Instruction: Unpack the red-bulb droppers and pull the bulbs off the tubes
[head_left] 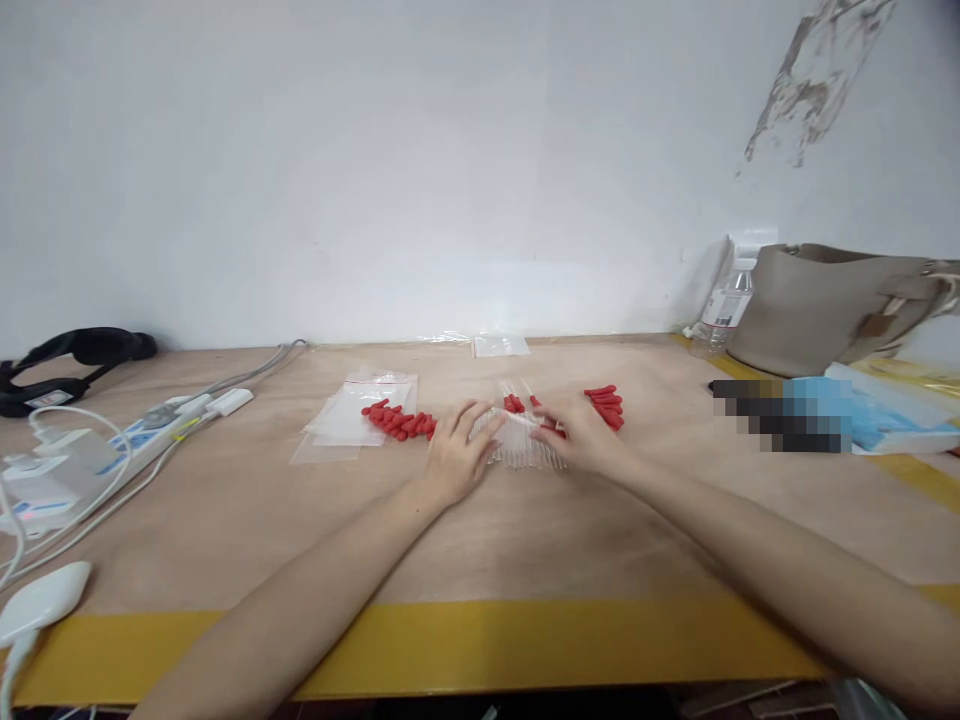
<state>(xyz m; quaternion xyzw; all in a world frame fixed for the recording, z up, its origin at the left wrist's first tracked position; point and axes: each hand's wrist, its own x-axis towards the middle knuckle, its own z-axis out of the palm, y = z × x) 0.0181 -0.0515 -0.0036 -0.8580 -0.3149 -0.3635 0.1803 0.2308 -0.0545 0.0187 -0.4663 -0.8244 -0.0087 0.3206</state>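
Over a row of clear glass dropper tubes (pixel 517 452), my two hands are close together. My left hand (pixel 454 460) is closed, its fingertips on one end of a thin clear tube that spans the gap between the hands. In my right hand (pixel 586 436) the fingers pinch a red rubber bulb (pixel 553 431) at the other end of that tube; how far the two are joined I cannot make out. Just beyond, a few red-bulbed droppers (pixel 514 403) lie on the table. Loose red bulbs (pixel 401 422) are heaped left of my left hand, and more red bulbs (pixel 606 405) lie beyond my right wrist.
Clear plastic bags (pixel 337 415) lie beside the left heap, and another small bag (pixel 502 346) is by the wall. A white power strip (pixel 124 455) with cables and a black strap (pixel 90 350) occupy the left. At right are a bottle (pixel 726 308), a grey bag (pixel 802 310) and blue masks (pixel 874 410).
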